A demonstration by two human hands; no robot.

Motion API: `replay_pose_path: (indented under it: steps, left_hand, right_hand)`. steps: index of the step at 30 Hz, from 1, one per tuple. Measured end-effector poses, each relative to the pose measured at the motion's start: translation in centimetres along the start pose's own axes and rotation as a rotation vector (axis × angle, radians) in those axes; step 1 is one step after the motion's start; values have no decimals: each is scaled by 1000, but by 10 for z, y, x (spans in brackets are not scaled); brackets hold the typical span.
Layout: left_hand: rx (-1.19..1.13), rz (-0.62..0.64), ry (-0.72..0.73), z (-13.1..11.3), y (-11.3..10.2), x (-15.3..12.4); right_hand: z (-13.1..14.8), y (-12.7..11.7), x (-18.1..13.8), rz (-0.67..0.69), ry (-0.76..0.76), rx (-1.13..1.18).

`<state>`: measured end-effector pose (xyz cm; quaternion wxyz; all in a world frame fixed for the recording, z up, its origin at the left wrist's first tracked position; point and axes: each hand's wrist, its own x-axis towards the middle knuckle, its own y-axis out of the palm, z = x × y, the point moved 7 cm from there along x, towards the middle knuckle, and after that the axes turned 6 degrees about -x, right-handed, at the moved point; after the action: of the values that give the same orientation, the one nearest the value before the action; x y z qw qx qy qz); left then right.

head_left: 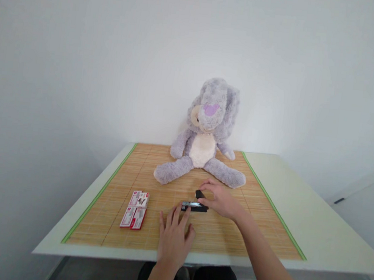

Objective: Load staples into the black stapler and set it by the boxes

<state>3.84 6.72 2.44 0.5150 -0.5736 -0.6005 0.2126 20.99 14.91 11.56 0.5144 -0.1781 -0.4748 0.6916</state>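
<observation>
A black stapler (194, 207) lies on the bamboo mat with its top lifted, so the silvery staple channel shows. My right hand (221, 200) pinches the raised black top of the stapler between thumb and fingers, at its right side. Spread out on the mat in front is my left hand (174, 236), its fingertips at the near left edge of the stapler's base. Whether those fingertips press on the base or only rest beside it, I cannot tell. Small red-and-white boxes (134, 210) lie grouped to the left of my left hand.
A grey plush rabbit (203, 148) sits at the back of the mat, legs spread toward the stapler. The bamboo mat (105, 220) has green edging and covers much of the white table (301, 201). A white wall stands behind.
</observation>
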Motion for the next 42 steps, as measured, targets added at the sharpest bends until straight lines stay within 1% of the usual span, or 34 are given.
replay_pose_path:
  steps: [2,4,7,10,13,17,21,23,27,30,33,36,39,42]
  left_hand:
    - [-1,4,-2,1,1,0]
    - [-3,8,2,1,1,0]
    - [-2,3,3,1,0,0]
    - [9,-2,9,0,-2,0]
    - [12,-3,21,-1,-3,0]
    - [14,-13,25,-2,-4,0]
    - [15,-1,27,-3,-4,0]
    - [4,5,29,-2,-4,0]
    - [-12,4,37,-1,-4,-1]
    - [-12,-6,40,-1,-5,-2]
    - [-15,-20,48,-1,-6,-2]
    - [-15,-12,61,-1,-5,-2]
    - [-17,2,68,-1,-3,-2]
    - [-37,6,66,-1,0,-3]
  right_hand:
    - [-17,-11,-18,-64,44,113]
    - [-38,-15,-38,-118,130,228]
    - [-66,-8,-66,-128,278,424]
    - [-81,1,-85,-121,355,561]
    - [-92,9,-95,-129,423,578]
    - [-106,25,-106,-110,545,601]
    - [-113,34,-115,-114,585,582]
    - [-116,31,-118,-153,581,516]
    - [-118,23,-128,-320,550,294]
    - [-113,29,-139,-386,548,54]
    - [-101,45,-147,-349,546,-277]
    - [-92,64,-151,-255,578,-495]
    - [-88,74,-151,-183,592,-598]
    - [-86,73,-150,-167,607,-612]
